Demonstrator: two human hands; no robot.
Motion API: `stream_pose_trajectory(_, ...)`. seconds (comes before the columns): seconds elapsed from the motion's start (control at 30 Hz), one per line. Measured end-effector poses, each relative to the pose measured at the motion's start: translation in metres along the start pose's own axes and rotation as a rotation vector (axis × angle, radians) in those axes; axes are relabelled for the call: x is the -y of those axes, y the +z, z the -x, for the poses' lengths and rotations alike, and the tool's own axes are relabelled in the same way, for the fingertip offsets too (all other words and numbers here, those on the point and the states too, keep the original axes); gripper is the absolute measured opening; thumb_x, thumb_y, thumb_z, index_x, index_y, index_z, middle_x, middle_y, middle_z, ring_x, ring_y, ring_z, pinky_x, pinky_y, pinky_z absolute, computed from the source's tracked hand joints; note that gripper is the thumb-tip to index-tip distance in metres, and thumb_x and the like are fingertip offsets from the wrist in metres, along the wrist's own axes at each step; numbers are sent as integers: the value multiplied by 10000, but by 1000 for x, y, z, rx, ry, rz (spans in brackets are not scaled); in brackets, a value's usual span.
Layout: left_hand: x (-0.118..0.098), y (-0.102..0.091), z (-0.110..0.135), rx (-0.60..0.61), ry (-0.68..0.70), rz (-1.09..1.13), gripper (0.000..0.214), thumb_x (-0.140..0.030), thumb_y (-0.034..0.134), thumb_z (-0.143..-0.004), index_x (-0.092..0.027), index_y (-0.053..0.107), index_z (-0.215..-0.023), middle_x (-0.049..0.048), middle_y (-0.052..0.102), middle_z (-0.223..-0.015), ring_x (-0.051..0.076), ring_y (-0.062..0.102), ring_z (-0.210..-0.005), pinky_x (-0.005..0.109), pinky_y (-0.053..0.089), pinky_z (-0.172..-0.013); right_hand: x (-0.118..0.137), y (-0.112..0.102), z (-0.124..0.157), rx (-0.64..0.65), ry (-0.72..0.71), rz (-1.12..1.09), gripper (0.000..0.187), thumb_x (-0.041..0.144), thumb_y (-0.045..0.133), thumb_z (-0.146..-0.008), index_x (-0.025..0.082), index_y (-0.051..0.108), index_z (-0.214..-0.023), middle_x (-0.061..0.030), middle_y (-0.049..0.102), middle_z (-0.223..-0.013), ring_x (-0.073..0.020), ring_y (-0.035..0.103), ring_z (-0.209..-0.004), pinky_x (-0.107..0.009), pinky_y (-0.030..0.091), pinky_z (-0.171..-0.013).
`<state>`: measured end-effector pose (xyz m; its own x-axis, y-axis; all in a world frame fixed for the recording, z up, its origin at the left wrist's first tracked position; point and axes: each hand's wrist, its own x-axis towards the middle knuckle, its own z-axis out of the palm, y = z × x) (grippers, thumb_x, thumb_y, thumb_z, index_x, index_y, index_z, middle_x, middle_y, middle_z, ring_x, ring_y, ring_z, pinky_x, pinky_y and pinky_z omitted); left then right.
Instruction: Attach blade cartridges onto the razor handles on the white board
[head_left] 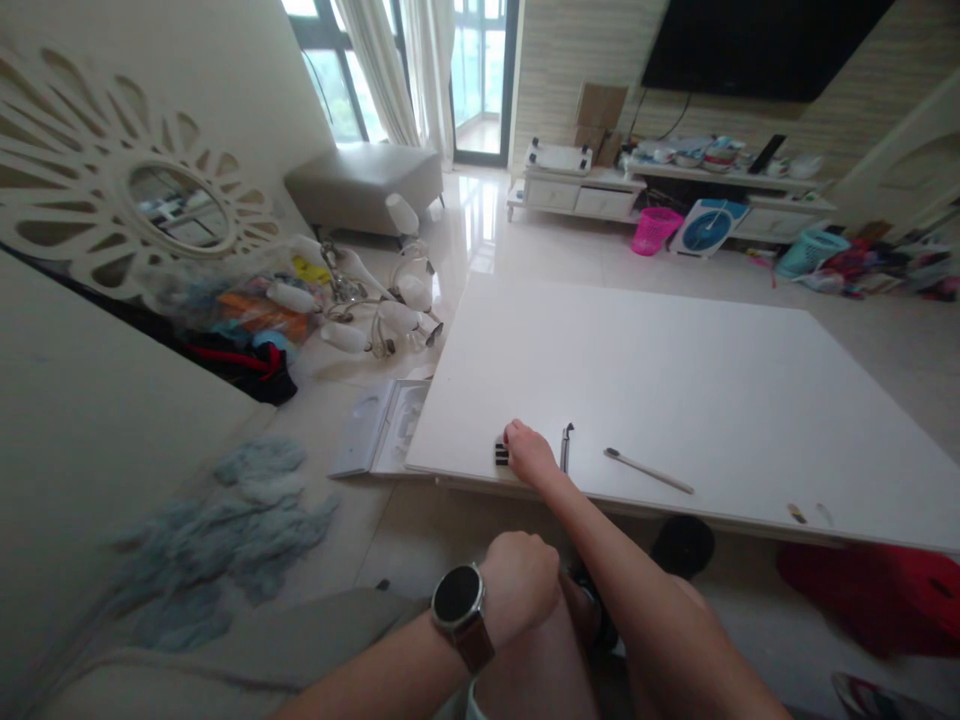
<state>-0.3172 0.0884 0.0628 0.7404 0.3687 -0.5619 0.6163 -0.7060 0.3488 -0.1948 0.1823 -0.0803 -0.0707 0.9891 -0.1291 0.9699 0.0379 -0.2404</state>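
Note:
My right hand (529,452) reaches over the near edge of the white table (637,370), fingers pinched at a small piece with black stripes (501,452). The fingers partly cover that piece, so its kind is unclear. Just right of the hand lies a slim silver tool with a dark angled tip (566,447). Farther right is a toothbrush-like stick with a dark head (649,470). My left hand (523,578), with a watch (457,597) on its wrist, is closed in a fist by my leg, below the table edge; nothing shows sticking out of it.
A small brown-and-black piece (796,513) lies near the table's right front. Left of the table are an open white box (379,430), a chandelier (375,300) on the floor and a grey-blue cloth (240,520). A red cloth (862,595) is at right.

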Motion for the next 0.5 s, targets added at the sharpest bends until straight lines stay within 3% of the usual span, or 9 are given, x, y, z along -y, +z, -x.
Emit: stream_pose_trajectory(0.5, 1, 2, 0, -19, 7, -9, 277, -220, 530, -899, -65, 752, -960, 204, 749, -926, 320, 731, -878, 398, 596, -742, 0, -1, -2, 30, 28, -107, 112, 79, 496, -914, 148, 557, -977, -117, 591, -1070, -189, 588, -894, -286, 412, -765)
